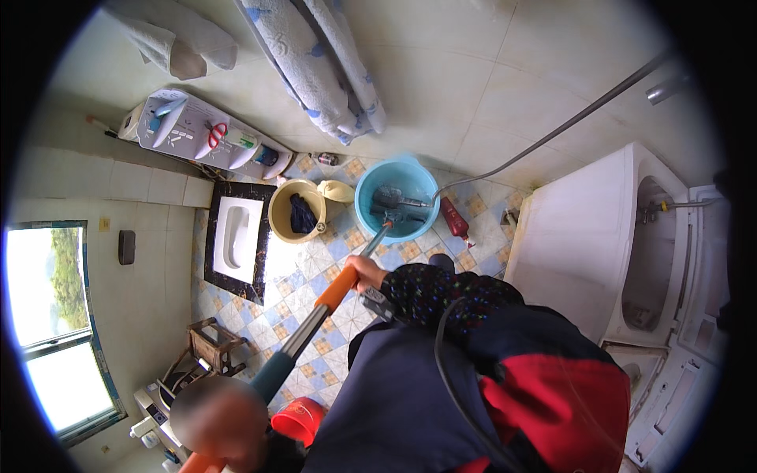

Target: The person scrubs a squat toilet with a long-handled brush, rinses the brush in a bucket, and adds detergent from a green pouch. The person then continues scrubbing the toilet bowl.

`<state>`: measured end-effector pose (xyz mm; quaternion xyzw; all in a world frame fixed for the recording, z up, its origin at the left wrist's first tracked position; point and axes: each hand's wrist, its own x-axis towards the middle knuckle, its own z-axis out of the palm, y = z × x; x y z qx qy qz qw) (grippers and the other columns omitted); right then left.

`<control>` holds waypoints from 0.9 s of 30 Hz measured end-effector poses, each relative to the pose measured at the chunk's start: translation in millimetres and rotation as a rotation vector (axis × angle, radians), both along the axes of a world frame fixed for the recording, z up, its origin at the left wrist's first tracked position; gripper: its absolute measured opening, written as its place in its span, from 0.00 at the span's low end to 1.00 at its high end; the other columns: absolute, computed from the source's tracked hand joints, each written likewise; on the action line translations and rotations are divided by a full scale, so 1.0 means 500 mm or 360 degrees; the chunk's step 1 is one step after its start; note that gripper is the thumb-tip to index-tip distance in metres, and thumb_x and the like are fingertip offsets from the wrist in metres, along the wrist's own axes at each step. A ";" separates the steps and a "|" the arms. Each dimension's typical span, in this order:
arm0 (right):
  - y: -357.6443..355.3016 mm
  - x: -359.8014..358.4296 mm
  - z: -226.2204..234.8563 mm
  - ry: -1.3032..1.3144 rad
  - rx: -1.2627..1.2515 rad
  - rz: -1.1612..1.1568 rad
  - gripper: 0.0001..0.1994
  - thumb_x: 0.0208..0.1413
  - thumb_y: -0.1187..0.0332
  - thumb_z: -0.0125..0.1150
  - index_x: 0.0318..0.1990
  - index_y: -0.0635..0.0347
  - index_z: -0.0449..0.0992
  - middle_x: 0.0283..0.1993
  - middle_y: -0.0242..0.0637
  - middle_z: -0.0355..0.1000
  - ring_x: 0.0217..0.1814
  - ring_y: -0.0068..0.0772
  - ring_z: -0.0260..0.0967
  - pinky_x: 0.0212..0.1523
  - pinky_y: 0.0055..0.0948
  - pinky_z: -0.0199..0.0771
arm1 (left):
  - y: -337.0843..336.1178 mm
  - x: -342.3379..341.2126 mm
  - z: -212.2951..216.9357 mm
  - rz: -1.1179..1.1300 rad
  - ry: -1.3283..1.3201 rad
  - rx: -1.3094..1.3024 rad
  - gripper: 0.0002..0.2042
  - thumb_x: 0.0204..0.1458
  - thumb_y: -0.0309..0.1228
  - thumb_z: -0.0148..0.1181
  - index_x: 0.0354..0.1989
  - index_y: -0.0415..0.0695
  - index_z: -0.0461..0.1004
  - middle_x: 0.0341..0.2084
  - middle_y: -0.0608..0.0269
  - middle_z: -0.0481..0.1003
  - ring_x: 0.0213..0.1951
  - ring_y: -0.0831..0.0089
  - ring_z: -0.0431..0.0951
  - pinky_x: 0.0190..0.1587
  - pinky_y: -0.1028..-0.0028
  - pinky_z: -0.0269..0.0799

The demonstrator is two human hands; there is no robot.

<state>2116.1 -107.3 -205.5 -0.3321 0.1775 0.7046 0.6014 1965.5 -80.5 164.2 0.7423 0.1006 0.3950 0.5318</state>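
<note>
My right hand (366, 274) is closed around the orange section of a long mop pole (303, 335). My left hand (221, 422), blurred and close to the camera, wraps the pole's upper part, where more orange shows below. The pole slants down into a light blue basin (363, 185) on the floor. A grey mop head (388, 197) lies inside the basin. Over the basin's right rim runs a grey hose (544, 142), coming from the upper right.
Left of the basin stand a beige bucket (274, 213) with dark cloth and a squat toilet (238, 236). A dark red bottle (456, 221) lies at right, near a white washing machine (568, 236). A red bucket (303, 418) and wooden stool (213, 343) are lower left.
</note>
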 end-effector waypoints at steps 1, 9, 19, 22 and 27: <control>-0.005 -0.014 0.025 0.0265 -0.0116 -0.0270 0.05 0.45 0.68 0.48 0.25 0.58 0.62 0.21 0.35 0.62 0.21 0.30 0.62 0.20 0.28 0.65 | 0.001 -0.015 0.024 -0.0136 -0.0028 0.0052 0.17 0.45 0.38 0.58 0.15 0.49 0.55 0.07 0.70 0.56 0.13 0.80 0.57 0.20 0.76 0.57; -0.018 -0.031 0.268 0.0182 0.0035 -0.0244 0.06 0.50 0.65 0.49 0.27 0.57 0.64 0.26 0.32 0.65 0.27 0.26 0.64 0.27 0.29 0.70 | -0.017 -0.093 0.219 -0.0034 0.0310 0.0635 0.14 0.52 0.35 0.48 0.20 0.49 0.53 0.09 0.74 0.55 0.15 0.80 0.57 0.28 0.78 0.60; 0.036 -0.004 0.084 -0.0156 -0.0193 -0.0324 0.07 0.44 0.67 0.51 0.24 0.59 0.63 0.19 0.37 0.62 0.14 0.31 0.60 0.13 0.32 0.62 | -0.014 -0.071 0.010 0.0418 -0.0140 -0.0058 0.13 0.45 0.34 0.52 0.16 0.48 0.55 0.09 0.70 0.55 0.15 0.78 0.55 0.27 0.75 0.57; 0.035 -0.010 0.015 -0.0143 -0.0264 -0.0297 0.07 0.43 0.69 0.51 0.23 0.62 0.62 0.18 0.40 0.60 0.14 0.36 0.59 0.12 0.35 0.60 | -0.023 -0.072 -0.038 0.0204 -0.0088 -0.0085 0.15 0.43 0.36 0.56 0.16 0.48 0.55 0.09 0.70 0.55 0.15 0.78 0.56 0.27 0.74 0.58; 0.025 -0.053 -0.019 0.0010 -0.0178 -0.0726 0.07 0.42 0.70 0.51 0.23 0.63 0.62 0.19 0.38 0.60 0.17 0.35 0.60 0.12 0.36 0.56 | 0.023 -0.122 -0.045 -0.0423 -0.0077 0.0002 0.13 0.37 0.30 0.63 0.15 0.46 0.61 0.08 0.67 0.64 0.14 0.74 0.67 0.26 0.74 0.65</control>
